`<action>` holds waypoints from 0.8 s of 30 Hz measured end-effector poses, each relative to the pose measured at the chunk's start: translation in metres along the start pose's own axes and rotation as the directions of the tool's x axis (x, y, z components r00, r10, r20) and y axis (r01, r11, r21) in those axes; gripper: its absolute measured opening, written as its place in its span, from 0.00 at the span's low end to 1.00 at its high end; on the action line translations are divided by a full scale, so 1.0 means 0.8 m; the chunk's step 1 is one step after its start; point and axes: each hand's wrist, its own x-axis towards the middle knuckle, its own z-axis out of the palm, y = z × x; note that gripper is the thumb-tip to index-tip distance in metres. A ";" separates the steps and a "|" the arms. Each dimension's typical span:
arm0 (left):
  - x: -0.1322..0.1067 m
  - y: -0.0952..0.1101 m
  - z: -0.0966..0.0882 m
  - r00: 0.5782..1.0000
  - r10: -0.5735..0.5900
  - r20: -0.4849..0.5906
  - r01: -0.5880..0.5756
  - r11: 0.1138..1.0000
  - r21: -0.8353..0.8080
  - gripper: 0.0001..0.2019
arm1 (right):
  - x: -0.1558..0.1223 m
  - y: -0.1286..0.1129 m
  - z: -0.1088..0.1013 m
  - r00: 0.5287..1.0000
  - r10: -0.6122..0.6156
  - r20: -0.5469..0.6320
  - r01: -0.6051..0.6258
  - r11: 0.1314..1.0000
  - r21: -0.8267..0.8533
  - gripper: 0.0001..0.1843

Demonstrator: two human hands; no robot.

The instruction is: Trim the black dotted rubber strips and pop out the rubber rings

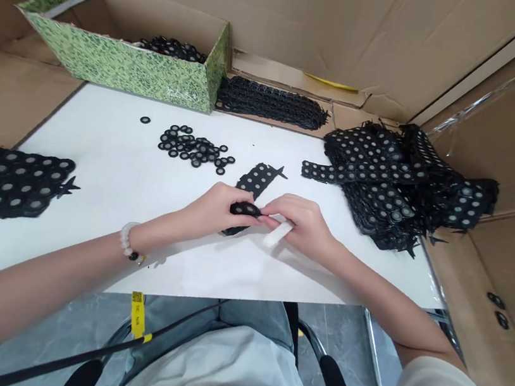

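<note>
Over white table (99, 260), left hand (214, 209), right hand (299, 224), pinching black ring (244, 209)

Counted at the white table (99, 260): two bare hands, the left hand (219, 210) and the right hand (301, 225); one beaded bracelet (129, 240); one white strip (276, 234); one green patterned cardboard box (122, 65). Black rings: one lone ring (145, 120), one loose pile (191, 147), two more rings (496, 301) on the cardboard wall. Perforated black sheets: one strip (255, 181), one large sheet (4, 183), one long band (270, 102) — and one heap (392, 186), its layers uncountable.
</note>
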 end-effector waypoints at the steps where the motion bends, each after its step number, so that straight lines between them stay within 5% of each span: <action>1: 0.000 -0.002 0.000 1.000 -0.006 0.003 0.006 1.000 0.009 0.16 | 0.000 -0.001 -0.001 1.000 -0.001 0.004 0.001 1.000 0.002 0.08; 5: 0.004 -0.008 -0.008 0.996 -0.053 0.067 0.056 0.998 -0.041 0.16 | 0.005 -0.004 -0.025 0.985 0.143 -0.100 -0.134 0.987 0.093 0.10; 9: 0.011 -0.012 -0.025 0.995 -0.090 0.043 0.095 0.989 -0.116 0.16 | 0.011 0.009 -0.051 0.855 0.340 -0.391 -0.243 0.930 0.276 0.15; 12: 0.017 -0.015 -0.047 0.989 -0.148 -0.008 0.146 0.981 -0.125 0.18 | 0.012 0.023 -0.059 0.782 0.406 -0.472 -0.234 0.894 0.381 0.16; 15: 0.019 -0.017 -0.078 0.975 -0.216 0.044 0.220 0.962 -0.159 0.18 | 0.013 0.029 -0.056 0.774 0.453 -0.443 -0.251 0.861 0.442 0.16; 19: 0.017 -0.024 -0.116 0.932 -0.229 0.281 0.287 0.939 -0.191 0.17 | 0.016 0.029 -0.050 0.795 0.552 -0.251 -0.386 0.780 0.492 0.15; 22: 0.018 -0.036 -0.123 0.900 -0.187 0.394 0.204 0.979 -0.001 0.19 | 0.019 0.028 -0.049 0.807 0.584 -0.085 -0.501 0.754 0.426 0.13; 24: 0.021 -0.043 -0.113 0.914 -0.185 0.361 0.131 0.977 0.171 0.18 | 0.021 0.026 -0.048 0.802 0.596 -0.026 -0.544 0.748 0.380 0.12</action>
